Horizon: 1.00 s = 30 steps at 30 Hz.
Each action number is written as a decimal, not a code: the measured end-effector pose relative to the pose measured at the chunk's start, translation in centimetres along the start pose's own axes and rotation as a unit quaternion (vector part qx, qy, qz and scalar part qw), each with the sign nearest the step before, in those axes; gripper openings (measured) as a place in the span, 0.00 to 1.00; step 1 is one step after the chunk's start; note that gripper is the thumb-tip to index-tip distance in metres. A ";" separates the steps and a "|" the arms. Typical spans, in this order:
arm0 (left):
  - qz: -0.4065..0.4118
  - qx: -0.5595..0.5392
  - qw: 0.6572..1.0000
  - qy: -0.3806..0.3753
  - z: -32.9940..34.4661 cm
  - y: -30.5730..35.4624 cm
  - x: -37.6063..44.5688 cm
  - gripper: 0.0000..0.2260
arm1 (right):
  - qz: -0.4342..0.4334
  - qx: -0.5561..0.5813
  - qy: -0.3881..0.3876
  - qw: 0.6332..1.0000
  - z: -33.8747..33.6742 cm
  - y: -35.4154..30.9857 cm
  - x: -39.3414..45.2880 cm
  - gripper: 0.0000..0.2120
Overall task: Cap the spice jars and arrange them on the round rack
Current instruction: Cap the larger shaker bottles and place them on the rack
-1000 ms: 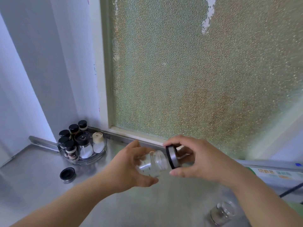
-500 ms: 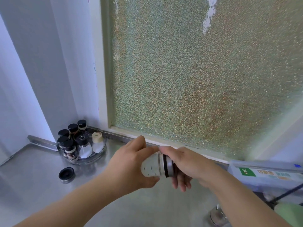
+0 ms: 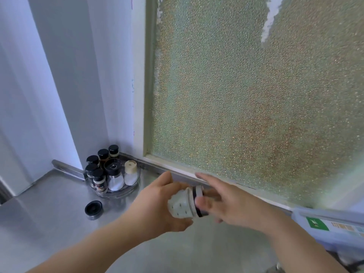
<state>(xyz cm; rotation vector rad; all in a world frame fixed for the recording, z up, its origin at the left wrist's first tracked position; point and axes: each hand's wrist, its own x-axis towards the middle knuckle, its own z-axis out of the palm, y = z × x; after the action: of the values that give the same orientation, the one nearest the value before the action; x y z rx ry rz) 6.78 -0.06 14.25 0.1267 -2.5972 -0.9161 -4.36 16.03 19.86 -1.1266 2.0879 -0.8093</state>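
My left hand grips a small glass spice jar, held sideways above the steel counter. A black and silver cap sits on the jar's mouth, with the fingers of my right hand spread around it; the index finger points up and away. The round clear rack stands in the back left corner. It holds several black-capped jars, a clear grinder jar and a cream-capped white jar. One loose black cap lies on the counter in front of the rack.
A steel counter runs under a frosted window with a metal sill. A pale blue box with a green label sits at the right edge. White wall panels close the left corner.
My right hand brought the cap onto the jar's mouth and its fingers have since loosened and spread. The view has shifted up; the empty jar at the lower right is out of sight.
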 end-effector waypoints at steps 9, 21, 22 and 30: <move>-0.029 0.003 1.000 0.002 -1.0 -3.0 -0.9 0.34 | 0.001 -0.005 0.026 1.000 2.4 -0.9 3.0 0.25; -0.067 -0.029 0.997 0.007 -3.3 -6.3 -0.7 0.29 | -0.029 -0.041 -0.019 0.999 2.9 -2.8 6.2 0.38; -0.066 -0.029 0.997 0.004 -3.5 -6.6 -0.6 0.29 | -0.042 -0.055 0.000 0.998 2.9 -2.8 6.5 0.36; -0.059 -0.044 0.997 -0.003 -4.4 -7.9 0.1 0.30 | -0.011 -0.031 -0.018 0.999 4.0 -3.1 8.1 0.30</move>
<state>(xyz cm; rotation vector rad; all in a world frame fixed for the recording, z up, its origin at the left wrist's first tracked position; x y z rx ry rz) 8.04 -8.86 12.50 0.2567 -2.5730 -1.0724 -3.37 6.77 17.86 -1.1896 2.0882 -0.7335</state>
